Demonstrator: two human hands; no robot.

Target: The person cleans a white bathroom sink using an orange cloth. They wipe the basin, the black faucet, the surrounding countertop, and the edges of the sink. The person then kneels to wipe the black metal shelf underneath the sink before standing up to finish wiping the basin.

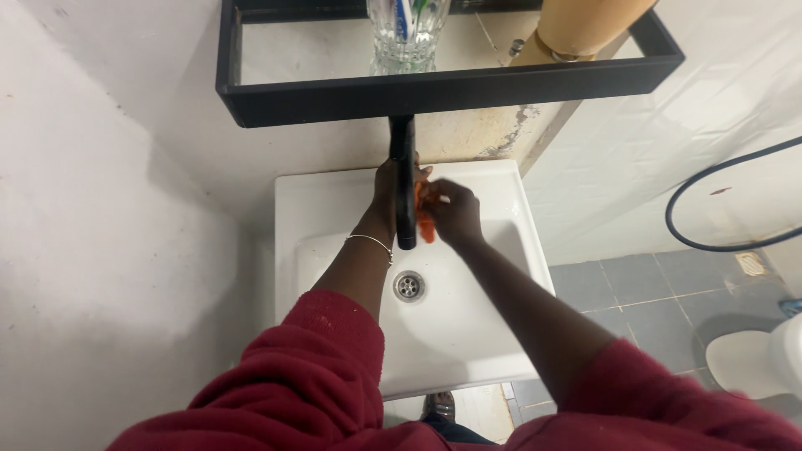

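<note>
Over the white sink (468,334), both hands meet beside the black tap (404,188). The right hand (455,215) grips an orange cloth (426,219) (partly hidden); the left hand (386,188) sits behind the tap, its grip unclear. The basin looks dry, no water visible.

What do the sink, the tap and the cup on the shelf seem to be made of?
Sink: glossy white, probably ceramic, with soft reflections. Tap: matte black, likely coated metal, showing little shine. Cup: clear with cut ridges, glass or hard plastic; cannot tell which.
</note>
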